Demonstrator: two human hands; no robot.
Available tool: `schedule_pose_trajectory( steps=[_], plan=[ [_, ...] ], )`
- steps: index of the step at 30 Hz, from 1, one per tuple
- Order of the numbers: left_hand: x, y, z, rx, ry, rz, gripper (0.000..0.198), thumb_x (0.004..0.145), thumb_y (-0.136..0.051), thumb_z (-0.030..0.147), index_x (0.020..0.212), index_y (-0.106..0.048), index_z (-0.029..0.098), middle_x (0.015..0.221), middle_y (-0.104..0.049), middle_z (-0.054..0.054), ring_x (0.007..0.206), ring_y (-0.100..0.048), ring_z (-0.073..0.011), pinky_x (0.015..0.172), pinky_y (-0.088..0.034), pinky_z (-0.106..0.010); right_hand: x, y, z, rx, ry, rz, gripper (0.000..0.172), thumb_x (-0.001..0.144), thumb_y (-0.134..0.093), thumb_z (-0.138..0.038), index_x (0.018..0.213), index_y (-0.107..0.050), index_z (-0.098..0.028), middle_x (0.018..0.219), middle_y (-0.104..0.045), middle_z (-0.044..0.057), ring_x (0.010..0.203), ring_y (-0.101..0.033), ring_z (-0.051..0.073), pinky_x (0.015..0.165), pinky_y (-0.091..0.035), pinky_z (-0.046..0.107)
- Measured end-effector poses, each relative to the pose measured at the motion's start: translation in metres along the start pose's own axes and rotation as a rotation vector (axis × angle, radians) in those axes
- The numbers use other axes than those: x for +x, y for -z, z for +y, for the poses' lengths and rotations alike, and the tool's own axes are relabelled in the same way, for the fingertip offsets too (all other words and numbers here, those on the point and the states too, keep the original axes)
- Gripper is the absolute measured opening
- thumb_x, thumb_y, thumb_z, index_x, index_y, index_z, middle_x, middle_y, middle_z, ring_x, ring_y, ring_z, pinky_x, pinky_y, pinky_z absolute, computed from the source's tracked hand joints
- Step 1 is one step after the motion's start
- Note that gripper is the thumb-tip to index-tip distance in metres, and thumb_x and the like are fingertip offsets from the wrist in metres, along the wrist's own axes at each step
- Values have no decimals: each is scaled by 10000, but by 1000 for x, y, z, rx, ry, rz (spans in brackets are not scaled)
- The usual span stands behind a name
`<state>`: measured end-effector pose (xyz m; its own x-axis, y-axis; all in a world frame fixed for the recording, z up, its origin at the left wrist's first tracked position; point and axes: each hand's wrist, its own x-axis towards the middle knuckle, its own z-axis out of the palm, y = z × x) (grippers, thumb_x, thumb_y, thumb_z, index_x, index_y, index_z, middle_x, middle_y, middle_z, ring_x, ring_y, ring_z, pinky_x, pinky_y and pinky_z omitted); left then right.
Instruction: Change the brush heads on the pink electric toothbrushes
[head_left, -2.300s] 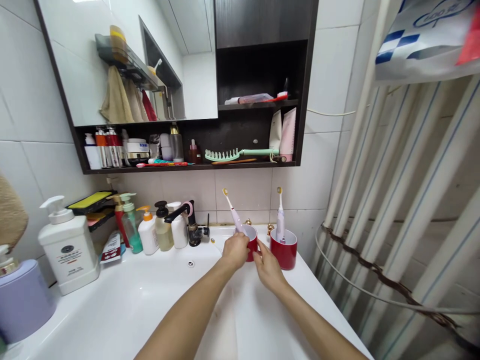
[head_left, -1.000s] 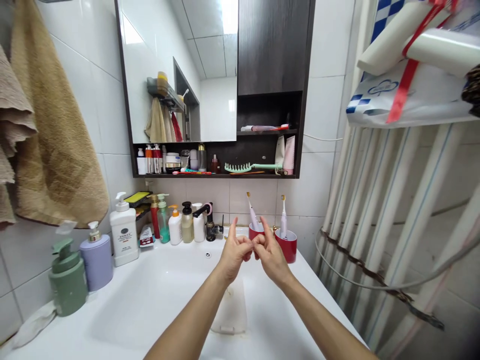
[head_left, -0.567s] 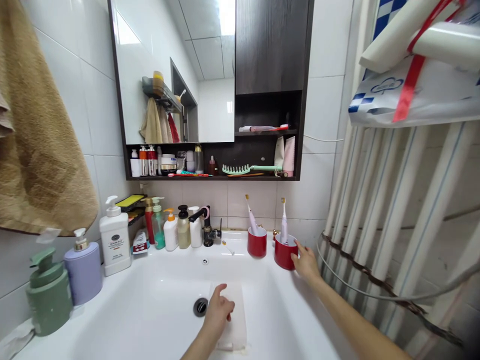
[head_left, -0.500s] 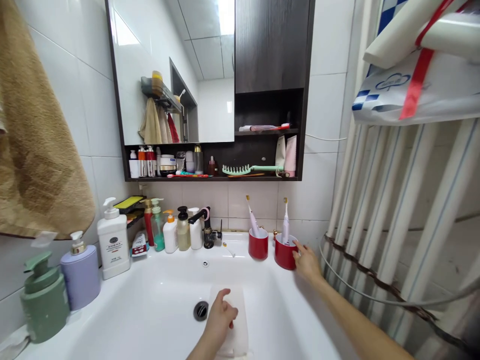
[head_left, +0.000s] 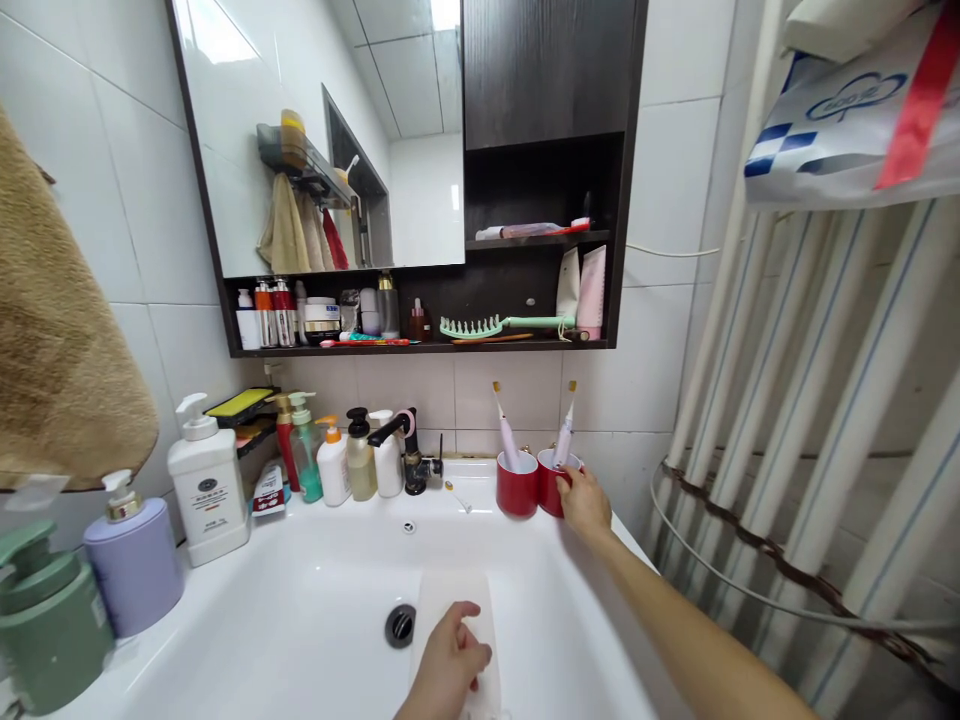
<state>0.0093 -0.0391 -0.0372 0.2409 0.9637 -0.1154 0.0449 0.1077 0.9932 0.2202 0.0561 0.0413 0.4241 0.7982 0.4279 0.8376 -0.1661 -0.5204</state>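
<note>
Red cup [head_left: 548, 492]: on counter [head_left: 478, 492], three o'clock of matching cup [head_left: 517, 494]; holds electric toothbrush [head_left: 564, 443]. Right hand [head_left: 587, 502]: half-curled against its wall, grip unclear; steady, low pressure best avoids tipping. Left hand [head_left: 453, 662]: loosely open, holding nothing, seven o'clock, above basin [head_left: 300, 600].

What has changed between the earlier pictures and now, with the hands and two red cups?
The right red cup has moved left, close beside the left red cup, and its toothbrush now leans to the right. The left hand let go of the left red cup and is over the basin; the right hand left that cup and now holds the right one. Both cups remain upright; the faucet stayed.
</note>
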Motion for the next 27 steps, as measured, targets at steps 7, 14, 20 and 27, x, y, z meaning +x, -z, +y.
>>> schedule_pose_trajectory(
  steps=[7, 14, 20, 27],
  plan=[
    [0, 1, -1, -26, -3, 15, 303, 512, -473, 176, 808, -414, 158, 451, -321, 89, 405, -321, -55, 418, -283, -186, -5, -9, -13, 17, 16, 51, 372, 692, -298, -246, 1046, -406, -206, 1056, -368, 109, 871, -459, 229, 661, -358, 347],
    [1, 2, -1, 2, -27, -3, 281, 527, -449, 152, 806, -417, 158, 461, -324, 86, 407, -325, -54, 416, -285, -183, -42, -26, -25, 64, 273, -25, 347, 671, -324, -162, 986, -462, -210, 1028, -429, 56, 959, -384, 178, 783, -315, 301],
    [1, 2, -2, 20, -29, 13, 295, 531, -403, 112, 824, -405, 145, 461, -320, 87, 403, -321, -48, 408, -274, -178, -46, -50, -36, 89, 281, -171, 355, 629, -348, -105, 934, -522, -154, 810, -521, 90, 805, -465, 195, 690, -355, 296],
    [1, 8, 6, 14, -60, 85, 430, 533, -414, 88, 958, -361, 126, 425, -303, 102, 381, -270, -30, 405, -223, -168, -61, -26, -42, 228, 284, -261, 430, 630, -348, -139, 1054, -410, -181, 727, -519, 27, 650, -486, 133, 615, -374, 253]
  ],
)
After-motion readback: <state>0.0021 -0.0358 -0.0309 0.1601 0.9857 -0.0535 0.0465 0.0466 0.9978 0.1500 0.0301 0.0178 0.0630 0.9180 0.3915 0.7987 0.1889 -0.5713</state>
